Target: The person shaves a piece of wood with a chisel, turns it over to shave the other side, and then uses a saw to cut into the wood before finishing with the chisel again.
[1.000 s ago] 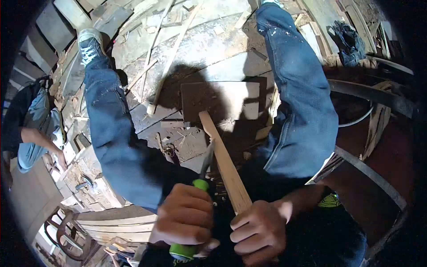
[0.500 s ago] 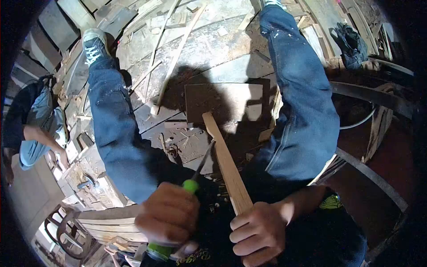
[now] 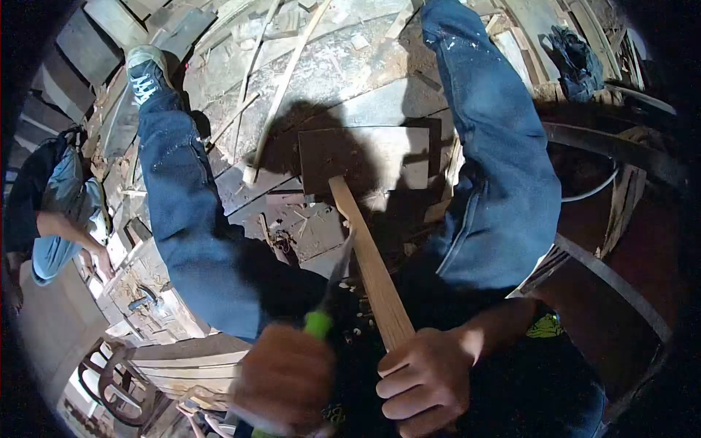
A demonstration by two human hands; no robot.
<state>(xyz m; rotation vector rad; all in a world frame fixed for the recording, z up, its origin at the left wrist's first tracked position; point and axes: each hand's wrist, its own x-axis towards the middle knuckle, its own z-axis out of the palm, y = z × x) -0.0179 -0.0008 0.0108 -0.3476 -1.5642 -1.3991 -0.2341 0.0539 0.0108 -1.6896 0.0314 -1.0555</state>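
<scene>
My left hand (image 3: 286, 379) grips a knife by its green handle (image 3: 317, 323), its dark blade (image 3: 339, 264) angled up against the side of a wooden slat. That hand is blurred. My right hand (image 3: 423, 381) holds the near end of the pale wooden slat (image 3: 369, 264). The slat's far end rests on a flat square board (image 3: 380, 155) lying on the ground between my jeans-clad legs (image 3: 186, 219).
Wood strips, offcuts and shavings (image 3: 277, 80) litter the ground ahead. Another person (image 3: 51, 212) in a blue top crouches at the left. Curved metal hoops (image 3: 613, 285) lie at the right, stacked planks (image 3: 182, 365) at the lower left, dark cloth (image 3: 577, 62) top right.
My left hand with the knife has drawn back toward me and now blurs; the blade has slid down along the slat. The right hand and slat stay nearly still.
</scene>
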